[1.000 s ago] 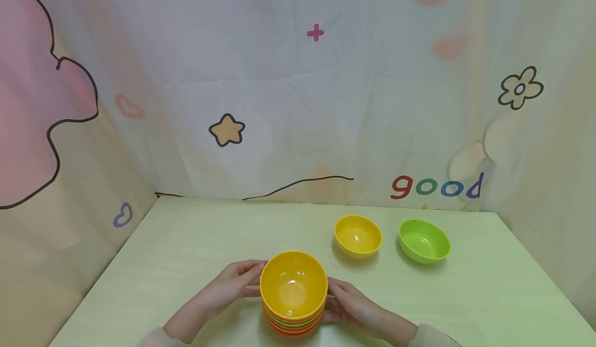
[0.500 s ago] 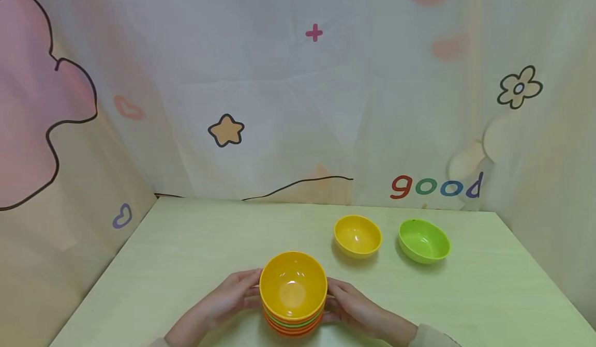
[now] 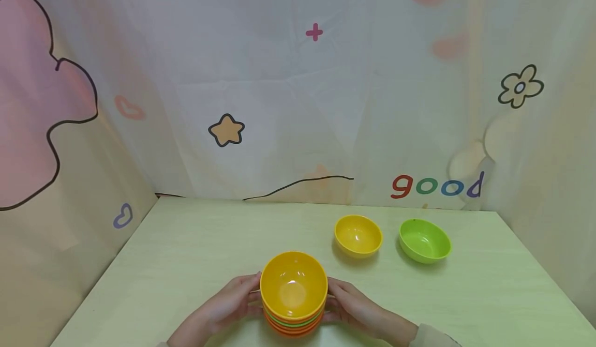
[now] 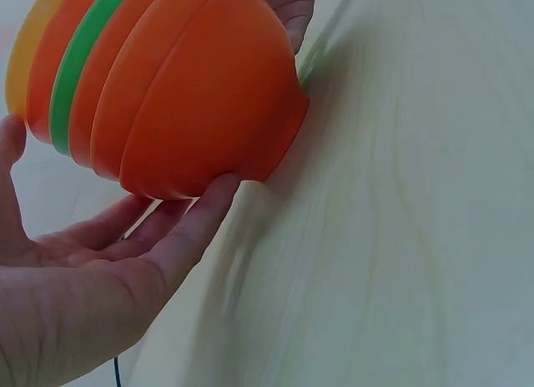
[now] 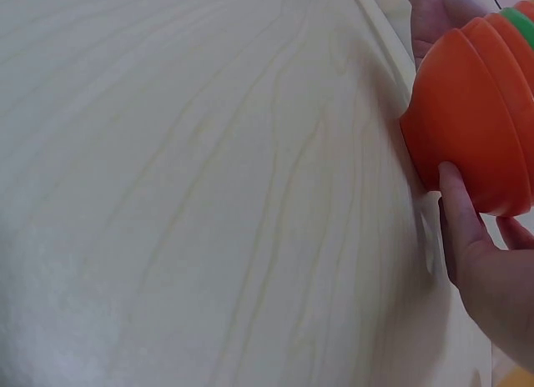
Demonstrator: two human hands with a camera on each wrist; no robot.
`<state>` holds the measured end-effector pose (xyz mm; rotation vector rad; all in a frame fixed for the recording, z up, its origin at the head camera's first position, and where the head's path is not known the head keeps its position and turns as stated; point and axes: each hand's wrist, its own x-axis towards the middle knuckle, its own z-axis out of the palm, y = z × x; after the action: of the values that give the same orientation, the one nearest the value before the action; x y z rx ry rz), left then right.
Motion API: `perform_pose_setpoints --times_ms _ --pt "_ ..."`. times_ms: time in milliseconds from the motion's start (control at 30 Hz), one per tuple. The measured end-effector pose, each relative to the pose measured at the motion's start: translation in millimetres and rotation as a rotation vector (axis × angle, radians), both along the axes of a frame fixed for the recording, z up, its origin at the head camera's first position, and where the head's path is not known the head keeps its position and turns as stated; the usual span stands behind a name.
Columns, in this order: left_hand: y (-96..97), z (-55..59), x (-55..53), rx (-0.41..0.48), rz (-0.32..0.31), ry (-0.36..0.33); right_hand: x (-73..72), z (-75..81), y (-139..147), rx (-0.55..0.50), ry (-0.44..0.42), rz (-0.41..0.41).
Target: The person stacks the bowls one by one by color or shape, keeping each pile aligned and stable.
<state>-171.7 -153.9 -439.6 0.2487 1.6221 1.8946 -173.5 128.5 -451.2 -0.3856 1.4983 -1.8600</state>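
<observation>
A stack of nested bowls [image 3: 292,287] stands near the front of the table, a yellow bowl on top with orange and green rims beneath. My left hand [image 3: 231,301] holds the stack's left side; in the left wrist view, the thumb is at the yellow rim and a fingertip is low on the orange bottom bowl [image 4: 209,95]. From the other side my right hand [image 3: 356,308] cups the stack, thumb near the top rim. One of its fingers [image 5: 457,199] lies against the lowest orange bowl [image 5: 463,112]. The stack hides some fingertips.
Behind and to the right of the stack sits a single yellow bowl [image 3: 357,236]. A green bowl [image 3: 424,241] is further right. The pale wood-grain table [image 3: 200,238] is enclosed by a patterned curtain [image 3: 279,104] at the back and sides.
My left hand has shifted down and slightly toward me along the stack's side, its fingers settling lower on the bowls. The right hand, stack and other bowls stay put.
</observation>
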Motion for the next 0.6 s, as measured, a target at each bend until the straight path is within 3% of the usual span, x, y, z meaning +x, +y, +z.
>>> perform_pose_setpoints --times_ms 600 --pt "0.9 -0.7 1.8 0.000 -0.001 -0.023 0.4 0.7 0.4 0.003 -0.008 0.003"
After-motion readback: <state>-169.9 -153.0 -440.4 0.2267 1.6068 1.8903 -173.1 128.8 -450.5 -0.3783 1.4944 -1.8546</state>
